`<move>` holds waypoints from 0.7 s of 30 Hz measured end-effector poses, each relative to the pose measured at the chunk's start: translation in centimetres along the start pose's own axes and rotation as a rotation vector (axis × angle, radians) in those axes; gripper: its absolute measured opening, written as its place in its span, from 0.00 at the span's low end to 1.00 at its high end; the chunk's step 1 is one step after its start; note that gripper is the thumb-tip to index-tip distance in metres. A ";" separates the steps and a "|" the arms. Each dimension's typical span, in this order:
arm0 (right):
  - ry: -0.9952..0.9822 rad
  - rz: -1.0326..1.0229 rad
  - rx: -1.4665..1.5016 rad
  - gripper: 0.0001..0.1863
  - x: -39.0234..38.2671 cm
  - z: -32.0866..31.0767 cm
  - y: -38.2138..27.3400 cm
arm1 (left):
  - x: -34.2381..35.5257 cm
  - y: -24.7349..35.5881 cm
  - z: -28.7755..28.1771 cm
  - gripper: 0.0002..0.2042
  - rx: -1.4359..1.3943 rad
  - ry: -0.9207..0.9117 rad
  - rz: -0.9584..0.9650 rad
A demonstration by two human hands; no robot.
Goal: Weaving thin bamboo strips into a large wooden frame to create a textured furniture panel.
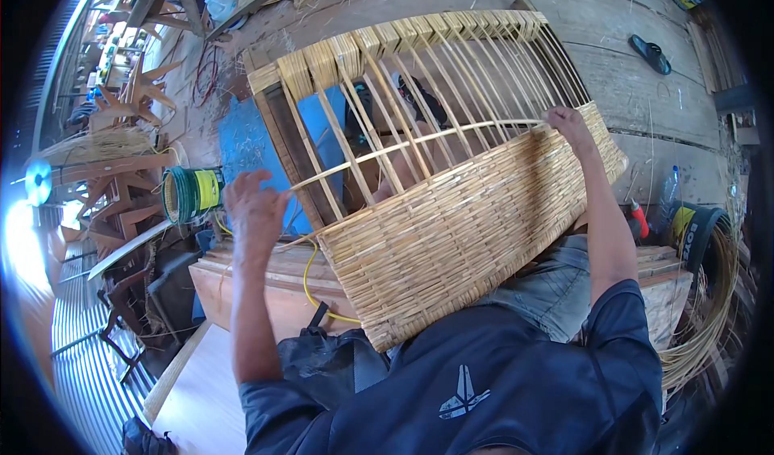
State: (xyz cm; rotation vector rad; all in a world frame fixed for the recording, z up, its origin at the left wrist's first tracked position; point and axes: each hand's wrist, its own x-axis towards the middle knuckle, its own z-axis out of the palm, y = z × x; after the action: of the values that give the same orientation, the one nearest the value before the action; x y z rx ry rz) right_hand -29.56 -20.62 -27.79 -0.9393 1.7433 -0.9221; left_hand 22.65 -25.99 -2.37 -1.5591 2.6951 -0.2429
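A woven rattan panel [459,241] leans across my lap, its lower part closely woven. Above the weave, bare upright rods [419,116] run to a wrapped top bar on a wooden frame [300,145]. One long pale rattan strand [435,136] passes between the rods, bowing slightly upward. My right hand [571,128] pinches this strand near the panel's right side, just above the woven edge. Beyond the left side of the frame, my left hand [255,211] is raised with fingers apart, close to the strand's left end; it appears to hold nothing.
A green bucket [192,194] with a yellow label stands at the left. Another bucket [700,237], coiled rattan [713,326], a clear bottle [671,187] and a red-handled tool [639,220] are at the right. A sandal [650,54] lies on the plank floor [597,76].
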 end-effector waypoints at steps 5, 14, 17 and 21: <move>-0.042 -0.108 -0.308 0.12 -1.6 6.1 -1.9 | -7.0 -6.2 -4.5 0.04 0.109 -0.163 -0.177; 0.254 -0.321 0.062 0.16 -2.7 3.7 3.2 | -5.8 -2.4 -5.8 0.27 0.340 -0.418 -0.457; 0.050 -0.240 -0.323 0.18 -4.1 4.7 -1.2 | -2.1 3.5 -6.8 0.29 0.513 -0.425 -0.377; 0.030 -0.499 -0.542 0.20 -4.3 6.9 1.2 | -0.9 5.0 -4.0 0.25 0.477 -0.234 -0.223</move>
State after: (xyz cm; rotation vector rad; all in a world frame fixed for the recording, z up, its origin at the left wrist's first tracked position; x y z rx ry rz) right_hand -22.05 -17.57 -29.28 -1.7782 1.8562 -0.7708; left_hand 18.47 -22.25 0.78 -1.6069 2.0854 -0.6122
